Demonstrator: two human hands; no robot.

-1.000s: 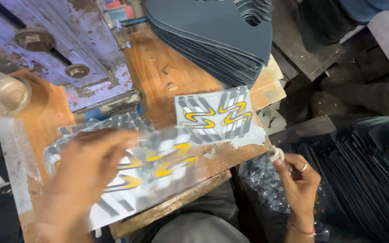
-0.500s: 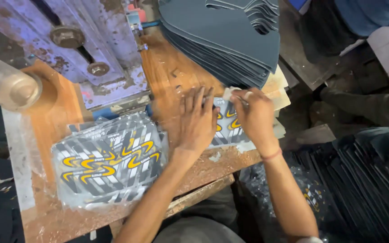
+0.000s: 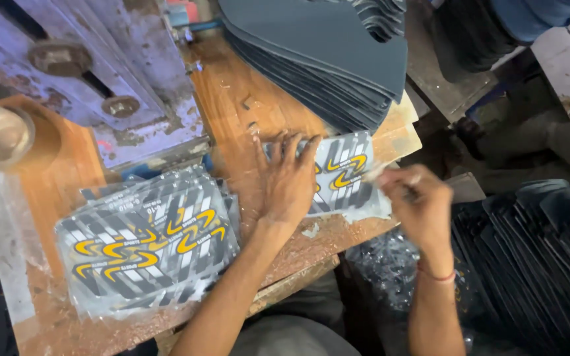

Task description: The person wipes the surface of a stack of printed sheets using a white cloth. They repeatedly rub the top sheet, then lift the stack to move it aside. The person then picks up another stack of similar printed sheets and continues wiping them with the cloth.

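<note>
Centrally, left hand: the left hand (image 3: pixel 289 179) is laid flat, fingers spread and released, on the small stack of clear plastic sheets printed with yellow and black curved stripes (image 3: pixel 346 175).
Right hand: the right hand (image 3: pixel 420 204) is held at the stack's right edge, fingers pinched on a thin pale sheet corner; the exact grip is blurred.
Sheet stack: it is placed on the worn orange-brown wooden workbench (image 3: pixel 232 99), near its right edge.
Larger pile: a fanned pile of the same glossy striped printed sheets (image 3: pixel 150 240) is seen well apart, on the left of the bench.
Behind: a tall stack of dark grey, smooth, curved flat cut pieces (image 3: pixel 324 59) is set just behind the small stack, overhanging it slightly.
Machine: a scuffed purple-painted metal press base with bolts (image 3: pixel 94 79) is found at upper left.
Right side: more dark flat pieces (image 3: pixel 536 257) are stacked edgewise below the bench.
</note>
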